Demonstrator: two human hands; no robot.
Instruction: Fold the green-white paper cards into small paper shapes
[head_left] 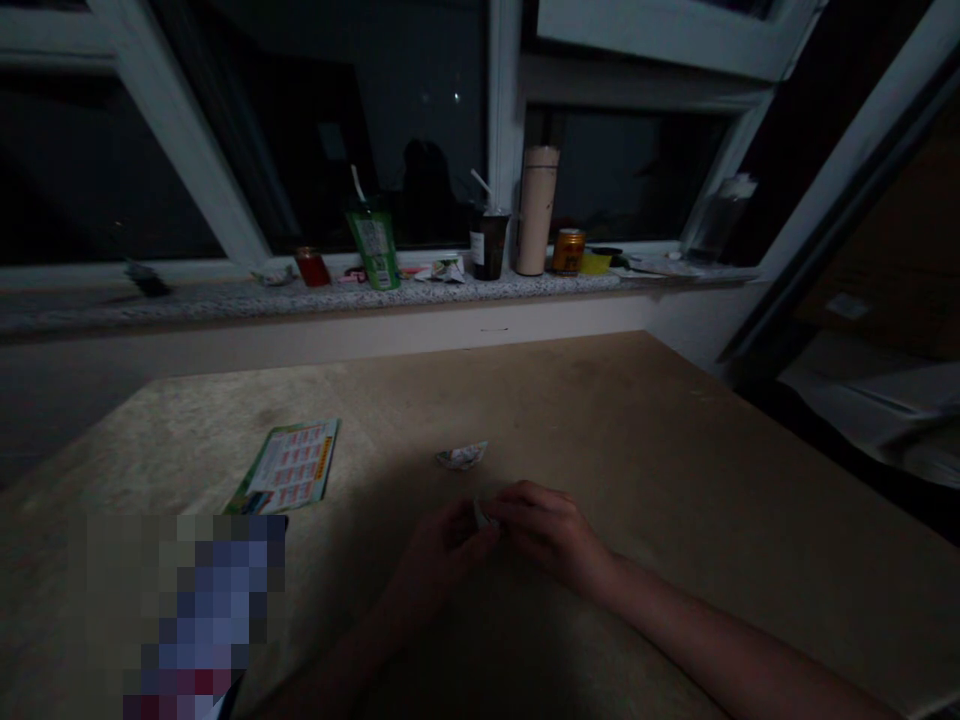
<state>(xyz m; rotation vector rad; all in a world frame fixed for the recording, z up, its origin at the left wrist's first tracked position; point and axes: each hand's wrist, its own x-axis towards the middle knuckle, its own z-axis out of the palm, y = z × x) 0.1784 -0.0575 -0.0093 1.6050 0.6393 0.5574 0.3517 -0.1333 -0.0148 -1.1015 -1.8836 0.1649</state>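
Close together over the table, my left hand (pixel 454 540) and my right hand (pixel 547 520) both grip a small piece of folded paper (pixel 484 516). Most of that paper is hidden by the fingers, so its full shape does not show. The fingers of both hands are closed around its edges. Just beyond them lies a folded paper boat (pixel 463 457) with printed markings, touched by neither hand. To the left of it rests a printed sheet (pixel 296 462) with a green border and rows of red text.
The tan table (pixel 600 420) reaches the wall below a granite sill (pixel 435 290). Along the sill stand a green cup (pixel 375 248), a dark drink cup (pixel 488 245), a pink thermos (pixel 537 212), a gold can (pixel 568 252) and a red jar (pixel 311 267). A pixelated area covers the lower left.
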